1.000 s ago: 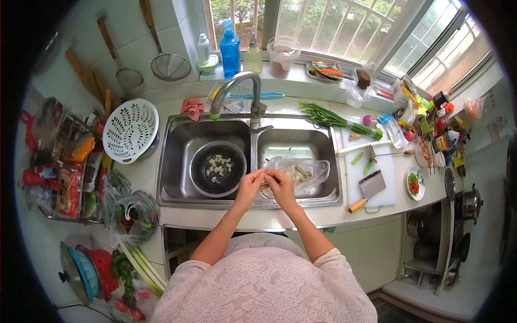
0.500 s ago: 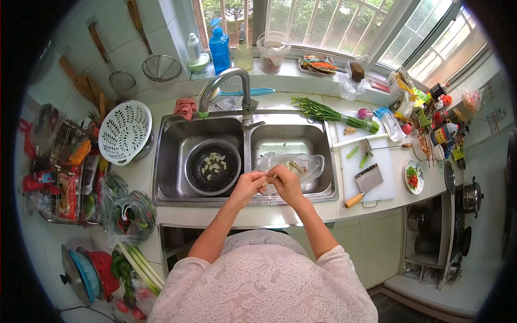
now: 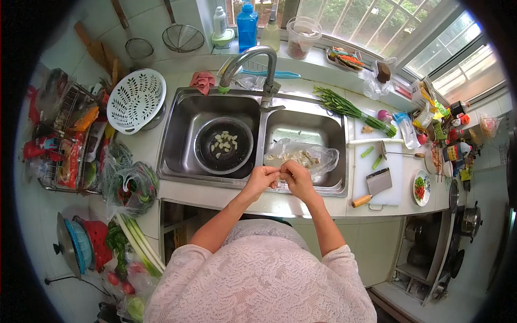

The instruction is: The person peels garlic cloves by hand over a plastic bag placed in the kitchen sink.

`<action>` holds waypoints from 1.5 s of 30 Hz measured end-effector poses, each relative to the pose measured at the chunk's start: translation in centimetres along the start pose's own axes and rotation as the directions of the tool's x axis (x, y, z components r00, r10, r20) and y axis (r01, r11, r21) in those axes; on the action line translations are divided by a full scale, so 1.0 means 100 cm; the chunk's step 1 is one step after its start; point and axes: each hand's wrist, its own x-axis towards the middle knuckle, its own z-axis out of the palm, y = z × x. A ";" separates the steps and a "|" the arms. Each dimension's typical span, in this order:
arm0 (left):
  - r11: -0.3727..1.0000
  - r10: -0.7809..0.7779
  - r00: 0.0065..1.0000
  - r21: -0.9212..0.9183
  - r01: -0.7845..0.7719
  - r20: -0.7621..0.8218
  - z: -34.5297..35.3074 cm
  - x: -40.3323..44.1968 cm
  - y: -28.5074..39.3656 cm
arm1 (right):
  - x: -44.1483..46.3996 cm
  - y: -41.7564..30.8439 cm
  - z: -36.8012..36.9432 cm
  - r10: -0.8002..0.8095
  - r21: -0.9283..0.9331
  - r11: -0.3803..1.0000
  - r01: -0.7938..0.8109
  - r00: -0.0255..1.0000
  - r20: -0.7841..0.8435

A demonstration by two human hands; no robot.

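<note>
Over the front edge of the sink, my left hand (image 3: pixel 262 179) and my right hand (image 3: pixel 297 177) meet fingertip to fingertip. Both are closed in a pinch on what looks like a garlic clove, mostly hidden by the fingers. Just beyond them, a clear plastic bag (image 3: pixel 325 160) with pale garlic skins on it lies in the right basin (image 3: pixel 334 129). In the left basin (image 3: pixel 180 121) stands a dark round metal bowl (image 3: pixel 207 160), with several peeled garlic cloves (image 3: pixel 224 142) at its bottom.
A curved faucet (image 3: pixel 266 72) rises behind the basins. Right of the sink, a cleaver (image 3: pixel 379 182) and green onion pieces (image 3: pixel 377 160) lie on a white cutting board (image 3: pixel 397 167). A plate (image 3: pixel 426 196) holds chopped peppers. At left stand a white colander (image 3: pixel 137 102) and bagged vegetables (image 3: pixel 131 188).
My view has tilted, so the sink and counter sit further right and higher in the picture. Both hands stay together in their pinch, fingers slightly shifted.
</note>
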 end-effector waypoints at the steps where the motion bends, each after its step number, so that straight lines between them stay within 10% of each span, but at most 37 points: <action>1: 1.000 0.008 1.000 0.006 -0.008 -0.025 -0.001 0.000 -0.003 | 0.000 0.000 0.003 -0.008 -0.023 1.000 0.008 1.000 -0.015; 14: 0.967 0.243 0.963 -0.045 -0.249 -0.119 0.023 -0.005 0.004 | -0.008 0.010 0.028 0.197 0.152 0.976 -0.156 0.930 -0.309; 20: 0.813 0.473 0.879 0.417 -0.406 -0.068 0.021 0.001 0.005 | -0.015 0.005 0.014 0.343 0.374 0.894 -0.249 0.915 -0.211; 27: 0.756 0.455 0.890 0.535 -0.377 -0.015 0.026 0.002 0.011 | -0.015 0.008 0.006 0.416 0.507 0.818 -0.272 0.888 -0.195; 30: 0.651 0.510 0.858 0.621 -0.437 0.069 0.022 0.009 0.011 | -0.016 0.010 0.001 0.395 0.484 0.829 -0.278 0.906 -0.155; 32: 0.228 0.676 0.680 0.798 -0.559 0.284 0.017 0.017 0.006 | -0.018 0.012 0.000 0.400 0.482 0.826 -0.293 0.907 -0.133; 42: 0.266 0.585 0.762 0.822 -0.504 0.278 0.014 0.036 0.002 | -0.016 0.022 -0.011 0.554 0.817 0.511 -0.265 0.829 -0.078; 44: 0.674 0.247 0.969 0.717 -0.174 0.003 0.012 0.039 0.001 | -0.014 0.032 -0.018 0.564 0.851 0.480 -0.213 0.818 -0.113; 45: 0.671 0.244 0.970 0.720 -0.175 0.007 0.011 0.039 0.002 | -0.013 0.045 -0.020 0.573 0.753 0.605 -0.260 0.798 -0.185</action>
